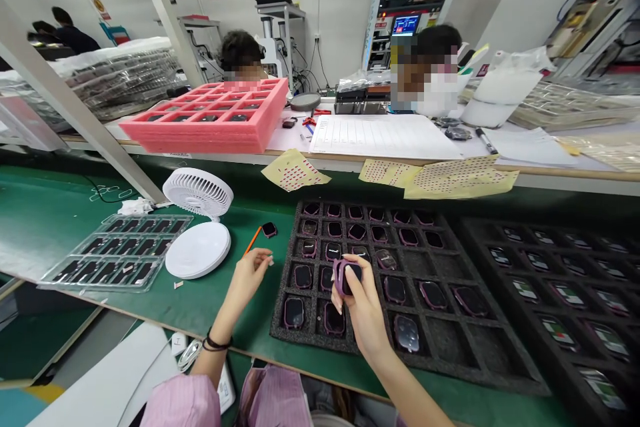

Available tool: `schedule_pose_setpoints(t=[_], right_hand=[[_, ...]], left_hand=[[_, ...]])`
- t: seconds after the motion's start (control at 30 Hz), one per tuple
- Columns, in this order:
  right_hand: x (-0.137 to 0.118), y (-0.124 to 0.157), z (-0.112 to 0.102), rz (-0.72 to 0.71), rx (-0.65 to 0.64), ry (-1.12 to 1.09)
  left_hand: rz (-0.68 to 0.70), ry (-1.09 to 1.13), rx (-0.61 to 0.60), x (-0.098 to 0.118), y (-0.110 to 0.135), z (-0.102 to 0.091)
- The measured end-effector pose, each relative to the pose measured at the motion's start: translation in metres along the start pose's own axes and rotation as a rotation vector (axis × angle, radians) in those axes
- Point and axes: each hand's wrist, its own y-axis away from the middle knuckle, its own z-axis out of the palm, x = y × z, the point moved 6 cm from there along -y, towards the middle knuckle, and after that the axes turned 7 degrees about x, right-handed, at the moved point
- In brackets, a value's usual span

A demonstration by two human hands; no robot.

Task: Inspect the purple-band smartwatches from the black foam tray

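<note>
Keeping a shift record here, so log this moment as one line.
left hand: pinches small white piece | right hand: holds pink-framed black device | nearby: black foam tray, orange stick

The head-worn camera looks forward and down from just behind the green desk (210, 307), close above the left hand (247, 280) and right hand (363, 307), its wide view reaching the farther desk (380, 159) beyond.
</note>
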Motion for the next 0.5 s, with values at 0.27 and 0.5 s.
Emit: schedule_pose_setpoints(t=[0.27, 0.5], right_hand=[[-0.002, 0.004, 0.004, -0.111, 0.117, 0.040], [0.001, 0.008, 0.002, -0.134, 0.149, 0.051]], left_hand=[[0.502, 0.406, 0.224, 0.127, 0.074, 0.025], [0.351, 0.533, 0.239, 0.118, 0.077, 0.038]])
